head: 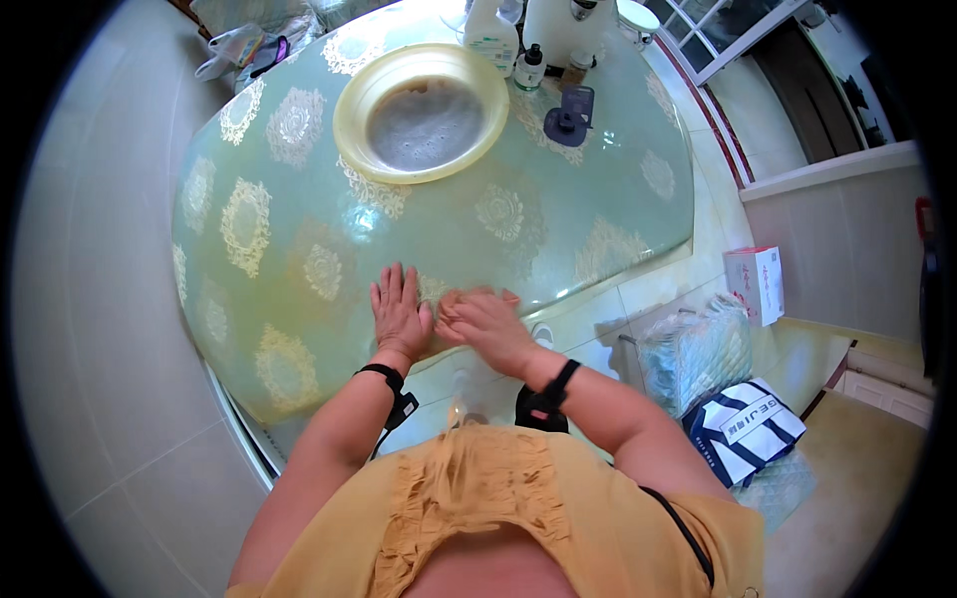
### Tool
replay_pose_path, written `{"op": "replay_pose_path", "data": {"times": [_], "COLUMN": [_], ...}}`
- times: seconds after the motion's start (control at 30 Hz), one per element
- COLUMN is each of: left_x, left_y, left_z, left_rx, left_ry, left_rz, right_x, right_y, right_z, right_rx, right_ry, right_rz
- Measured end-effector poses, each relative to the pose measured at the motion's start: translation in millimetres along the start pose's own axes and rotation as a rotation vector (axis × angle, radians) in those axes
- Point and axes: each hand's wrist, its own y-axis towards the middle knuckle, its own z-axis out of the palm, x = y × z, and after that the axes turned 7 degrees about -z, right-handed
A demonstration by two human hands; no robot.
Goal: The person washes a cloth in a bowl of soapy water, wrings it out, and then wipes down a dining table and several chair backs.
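My left hand [398,314] lies flat near the front edge of the dining table [434,232], palm down with nothing in it. Just to its right, my right hand [486,325] is pressed on a bunched brownish cloth [463,299], blurred and partly hidden under the fingers. A glossy pale green cover with white lace-like medallions spans the tabletop. Beyond my hands stands a pale yellow plastic basin [351,153] holding greyish, sudsy water [426,123]. Each wrist wears a black strap.
Behind the basin are a white bottle [491,41], a small pump bottle [529,69], a glass jar [576,71] and a dark phone stand [568,123]. Right of the table stand a chair with a quilted cover [695,351], a bag [744,433] and a box [755,284].
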Motion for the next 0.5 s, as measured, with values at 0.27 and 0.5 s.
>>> {"op": "replay_pose_path", "data": {"times": [0.27,0.5], "left_x": [-2.0,-76.3], "left_y": [4.4,62.5], "left_z": [2.0,-37.7], "left_rx": [-0.038,0.129], "left_ry": [0.001,-0.059], "left_rz": [0.034,0.224], "right_x": [-119.5,-124.8], "right_y": [-40.8,-28.1], "right_z": [-106.8,-111.3], "right_rx": [-0.376,-0.404], "right_ry": [-0.648,-0.636], "right_rz": [0.649,0.62]}}
